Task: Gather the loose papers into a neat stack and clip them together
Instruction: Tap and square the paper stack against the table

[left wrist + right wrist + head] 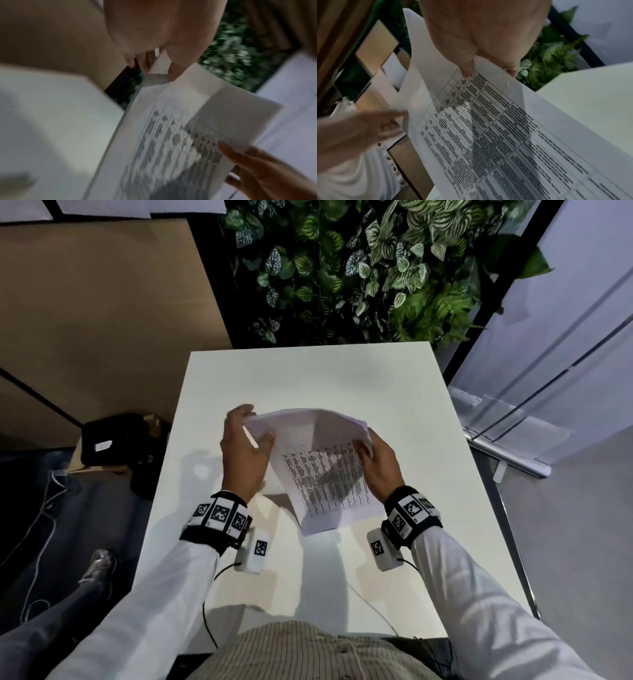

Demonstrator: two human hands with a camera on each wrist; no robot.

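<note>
Holding: papers (325,470) are being held up over the worktop (308,378), not lying on it
Axis: long side is running away from the body, tilted
Left hand (245,453): pinching the far-left corner
Right hand (376,460): gripping the right edge
Clip: not showing

A white table (342,378) stood before a wall of green foliage (359,268). A black box (113,440) sat on the floor left of it, with a white cable (44,508) nearby.
</note>
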